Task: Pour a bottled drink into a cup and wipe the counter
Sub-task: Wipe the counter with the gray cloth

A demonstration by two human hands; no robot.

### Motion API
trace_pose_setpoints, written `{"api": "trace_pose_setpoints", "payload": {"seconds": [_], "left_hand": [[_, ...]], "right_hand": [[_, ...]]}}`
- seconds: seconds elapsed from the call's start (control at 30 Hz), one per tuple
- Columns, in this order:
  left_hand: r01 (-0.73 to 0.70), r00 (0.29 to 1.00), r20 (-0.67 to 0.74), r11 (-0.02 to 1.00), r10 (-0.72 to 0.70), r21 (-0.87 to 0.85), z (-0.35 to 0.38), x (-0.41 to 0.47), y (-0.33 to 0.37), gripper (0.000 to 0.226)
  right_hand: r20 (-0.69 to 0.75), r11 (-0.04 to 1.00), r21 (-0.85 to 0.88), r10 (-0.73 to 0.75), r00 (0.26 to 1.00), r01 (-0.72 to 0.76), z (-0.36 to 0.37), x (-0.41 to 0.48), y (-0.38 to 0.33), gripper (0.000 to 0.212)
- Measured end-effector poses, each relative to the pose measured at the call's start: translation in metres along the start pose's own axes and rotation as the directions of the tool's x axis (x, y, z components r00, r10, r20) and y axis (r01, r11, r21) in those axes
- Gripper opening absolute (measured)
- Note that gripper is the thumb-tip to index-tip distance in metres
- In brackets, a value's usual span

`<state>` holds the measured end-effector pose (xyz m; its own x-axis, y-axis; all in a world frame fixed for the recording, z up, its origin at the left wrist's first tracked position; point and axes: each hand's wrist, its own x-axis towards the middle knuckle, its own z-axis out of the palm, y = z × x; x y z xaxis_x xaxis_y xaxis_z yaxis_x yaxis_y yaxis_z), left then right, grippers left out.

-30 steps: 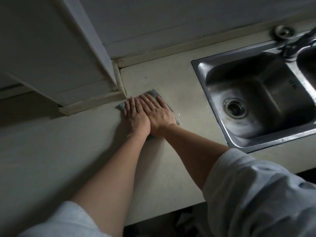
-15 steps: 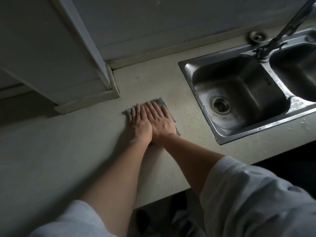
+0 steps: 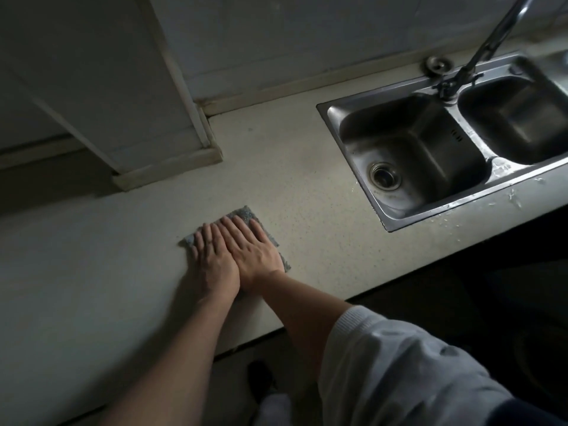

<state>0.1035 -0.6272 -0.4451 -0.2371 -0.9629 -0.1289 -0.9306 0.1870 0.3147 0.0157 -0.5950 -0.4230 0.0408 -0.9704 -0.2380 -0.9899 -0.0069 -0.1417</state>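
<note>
Pressing cloth, corner wallward: left hand, right hand

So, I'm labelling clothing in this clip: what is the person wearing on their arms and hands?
The left hand and right hand are bare: no gloves or watch. The right sleeve is pale, loose, with a ribbed cuff, ending partway up the forearm. No left sleeve shows.
</note>
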Motion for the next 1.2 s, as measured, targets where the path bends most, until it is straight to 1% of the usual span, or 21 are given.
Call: {"api": "trace_pose_setpoints", "payload": {"seconds": [0.1, 0.2, 0.3, 0.33, 0.4, 0.47, 0.53, 0.6, 0.7, 0.9, 1.07, 1.2], "left_hand": [[0.031, 0.999, -0.024, 1.000, -0.031, -0.002, 0.006, -0.016, 0.008, 0.077], [0.081, 0.996, -0.020, 0.997, -0.082, -0.004, 0.013, -0.030, 0.023, 0.078], [0.150, 0.988, -0.025, 0.989, -0.150, -0.002, 0.019, -0.044, 0.051, 0.073], [0.175, 0.985, -0.002, 0.984, -0.175, 0.025, 0.021, -0.047, 0.063, 0.074], [0.221, 0.973, 0.058, 0.973, -0.224, 0.061, 0.026, -0.050, 0.087, 0.082], [0.240, 0.968, 0.065, 0.970, -0.242, 0.042, 0.032, -0.048, 0.112, 0.090], [0.229, 0.971, 0.054, 0.972, -0.231, 0.047, 0.039, -0.045, 0.137, 0.090], [0.214, 0.972, 0.084, 0.974, -0.221, 0.078, 0.042, -0.039, 0.162, 0.084], [0.182, 0.975, 0.104, 0.974, -0.197, 0.137, 0.048, -0.025, 0.196, 0.058], [0.085, 0.986, 0.133, 0.986, -0.105, 0.146, 0.063, 0.008, 0.256, 0.056], [0.044, 0.984, 0.159, 0.982, -0.074, 0.186, 0.063, 0.010, 0.259, 0.057], [0.012, 0.980, 0.193, 0.984, -0.046, 0.175, 0.052, 0.002, 0.247, 0.058]], "right_hand": [[0.006, 0.999, -0.016, -0.043, 0.999, 0.043, 0.005, -0.013, 0.006, 0.075], [0.011, 0.995, -0.035, -0.089, 0.996, 0.090, 0.008, -0.026, 0.020, 0.078], [0.013, 0.987, -0.043, -0.158, 0.987, 0.158, 0.010, -0.041, 0.044, 0.080], [0.013, 0.983, -0.047, -0.175, 0.984, 0.176, 0.010, -0.045, 0.054, 0.081], [0.022, 0.979, -0.046, -0.198, 0.980, 0.199, 0.008, -0.051, 0.076, 0.082], [0.022, 0.976, -0.055, -0.209, 0.978, 0.210, 0.007, -0.056, 0.101, 0.082], [0.014, 0.973, -0.068, -0.219, 0.976, 0.219, 0.004, -0.059, 0.128, 0.082], [0.006, 0.973, -0.070, -0.220, 0.975, 0.220, 0.001, -0.060, 0.155, 0.081], [-0.010, 0.978, -0.080, -0.196, 0.981, 0.195, -0.003, -0.056, 0.189, 0.080], [-0.054, 0.992, -0.076, -0.106, 0.993, 0.101, -0.010, -0.051, 0.257, 0.078], [-0.057, 0.996, -0.068, -0.065, 0.996, 0.061, -0.012, -0.052, 0.259, 0.076], [-0.037, 0.999, -0.022, 0.031, 0.999, -0.032, -0.009, -0.063, 0.236, 0.074]]}}
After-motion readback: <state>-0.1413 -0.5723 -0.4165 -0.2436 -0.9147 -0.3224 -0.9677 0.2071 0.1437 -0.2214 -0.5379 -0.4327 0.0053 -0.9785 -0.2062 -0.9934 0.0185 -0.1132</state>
